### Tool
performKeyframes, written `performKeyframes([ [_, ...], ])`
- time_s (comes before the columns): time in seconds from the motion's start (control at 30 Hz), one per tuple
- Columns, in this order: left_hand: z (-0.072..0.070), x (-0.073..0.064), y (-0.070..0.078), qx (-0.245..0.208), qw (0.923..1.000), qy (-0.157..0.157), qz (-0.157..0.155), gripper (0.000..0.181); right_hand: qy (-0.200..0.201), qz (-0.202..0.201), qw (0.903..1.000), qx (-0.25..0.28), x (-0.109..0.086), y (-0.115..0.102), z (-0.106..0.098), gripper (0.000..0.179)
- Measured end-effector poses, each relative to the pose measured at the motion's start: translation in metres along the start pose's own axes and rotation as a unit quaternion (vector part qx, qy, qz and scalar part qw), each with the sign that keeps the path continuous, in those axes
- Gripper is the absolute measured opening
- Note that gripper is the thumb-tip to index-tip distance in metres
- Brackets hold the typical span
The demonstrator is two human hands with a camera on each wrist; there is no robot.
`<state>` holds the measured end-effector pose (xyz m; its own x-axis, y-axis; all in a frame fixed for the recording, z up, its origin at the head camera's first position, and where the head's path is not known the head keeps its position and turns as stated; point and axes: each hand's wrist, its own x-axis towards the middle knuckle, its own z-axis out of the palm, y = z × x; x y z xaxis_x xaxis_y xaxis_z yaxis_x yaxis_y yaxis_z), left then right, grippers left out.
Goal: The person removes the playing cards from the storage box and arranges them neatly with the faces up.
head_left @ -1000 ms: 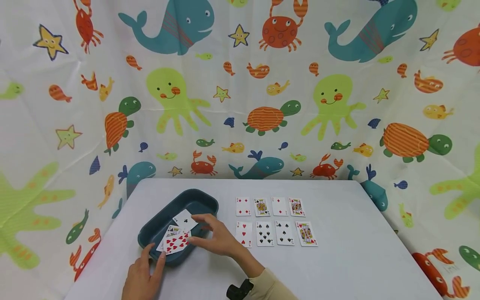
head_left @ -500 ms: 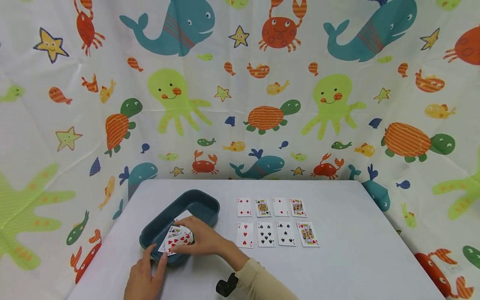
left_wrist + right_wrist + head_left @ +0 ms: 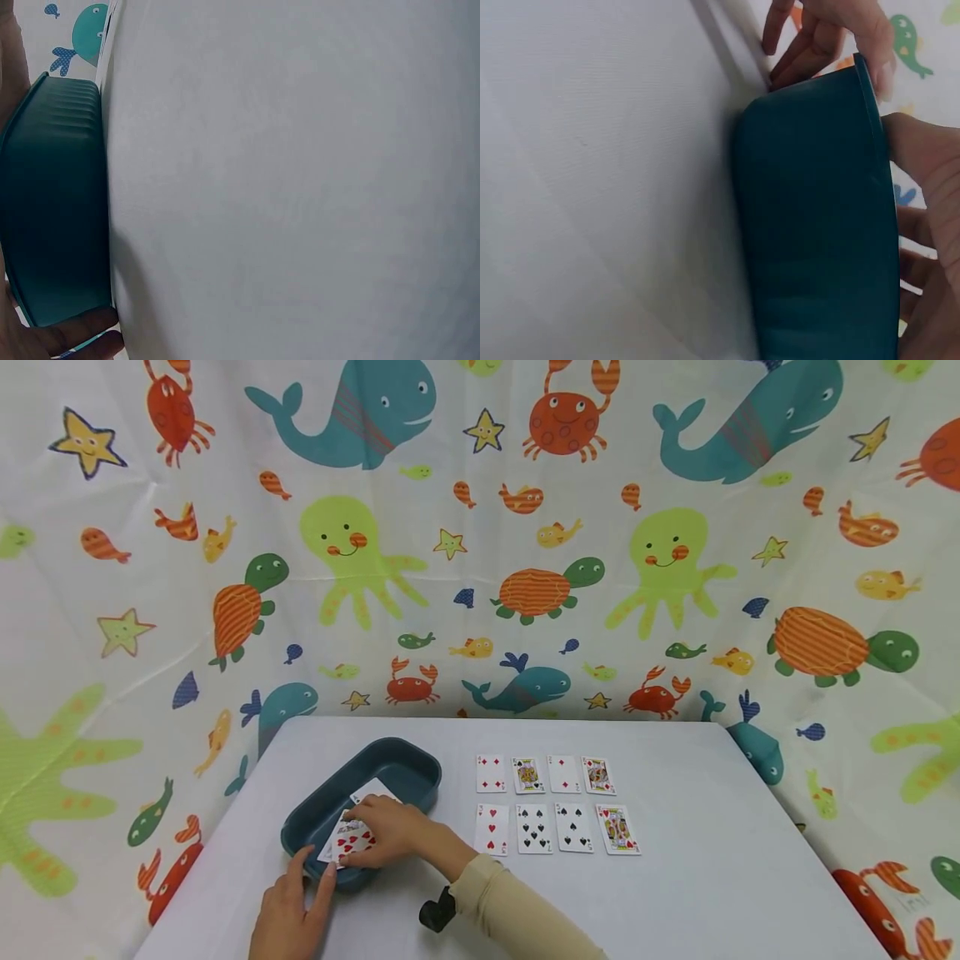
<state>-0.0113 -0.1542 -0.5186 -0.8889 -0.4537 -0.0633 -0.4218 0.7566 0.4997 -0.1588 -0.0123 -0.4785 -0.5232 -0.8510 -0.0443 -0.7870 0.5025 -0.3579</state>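
Note:
A dark teal tub stands on the left of the table with several loose playing cards inside. My left hand grips its near left rim, thumb over the edge and fingers against the outer wall, as the left hand shows in the right wrist view. Over the tub, my right hand bends round a hearts playing card, thumb at its lower edge and fingers at its upper edge. Behind that hand lies a partly covered card. The tub's outer wall fills the left wrist view's left side.
Several cards lie face up in two rows right of the tub, among them a king of hearts and a seven of spades. They rest on a white table. A sea-animal curtain hangs behind the table's far edge.
My right hand has moved leftward and slightly down over the tub, from the cards' right side onto the hearts card. The left hand stays at the rim.

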Motion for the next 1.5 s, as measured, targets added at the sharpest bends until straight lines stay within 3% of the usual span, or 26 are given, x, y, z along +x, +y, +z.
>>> performKeyframes([
  [0.33,-0.002,-0.002,0.001,-0.003,1.0,0.005,0.003,0.079,-0.022,0.035,0.9976,-0.055,0.017,-0.013,0.004,0.067],
  [0.53,-0.002,-0.002,0.001,-0.006,0.9999,0.005,0.007,0.077,-0.05,0.041,0.9965,-0.052,0.022,-0.02,0.006,0.063],
  [0.83,-0.002,0.0,-0.002,-0.001,0.9999,0.006,0.009,0.076,-0.054,0.033,0.9973,-0.037,0.031,-0.021,0.008,0.066],
  [1.13,-0.001,-0.001,-0.003,0.002,0.9999,0.011,0.0,0.08,0.001,0.093,0.9871,-0.13,0.035,-0.032,0.017,0.072],
  [1.3,-0.001,-0.002,-0.002,-0.002,1.0,0.005,0.0,0.079,0.019,0.119,0.9828,-0.14,0.036,-0.04,0.022,0.072],
  [1.5,-0.001,-0.003,-0.002,-0.005,1.0,0.008,0.003,0.077,0.02,0.11,0.9834,-0.143,0.037,-0.042,0.024,0.067],
])
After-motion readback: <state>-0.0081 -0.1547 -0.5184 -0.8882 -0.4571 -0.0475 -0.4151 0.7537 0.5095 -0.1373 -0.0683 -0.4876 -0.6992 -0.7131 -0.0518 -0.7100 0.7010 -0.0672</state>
